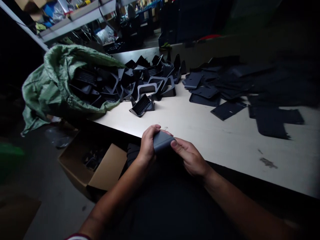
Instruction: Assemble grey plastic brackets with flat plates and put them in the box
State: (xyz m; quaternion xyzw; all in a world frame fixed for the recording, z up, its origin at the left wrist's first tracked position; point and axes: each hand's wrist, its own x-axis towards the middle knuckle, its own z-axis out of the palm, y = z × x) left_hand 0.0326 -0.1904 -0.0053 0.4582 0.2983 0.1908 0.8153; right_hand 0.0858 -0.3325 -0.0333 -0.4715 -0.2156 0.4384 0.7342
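Observation:
Between my two hands, at the front edge of the table, is a dark grey plastic housing (163,141) with a smooth outer face. My left hand (148,141) wraps round its left side. Thumb and fingers of my right hand (188,153) grip its right end. The inside of the housing is hidden from me. Beyond my hands, a loose black plastic housing (141,106) lies tilted on the table. Behind it, more open-sided black housings (150,85) spill out in a heap.
A green woven sack (58,76) full of black housings lies on the table's left end. Flat black panels (228,109) are piled at the right of the pale table (235,145). Below stands an open cardboard box (107,166) with dark parts inside. A shelf (72,20) runs behind.

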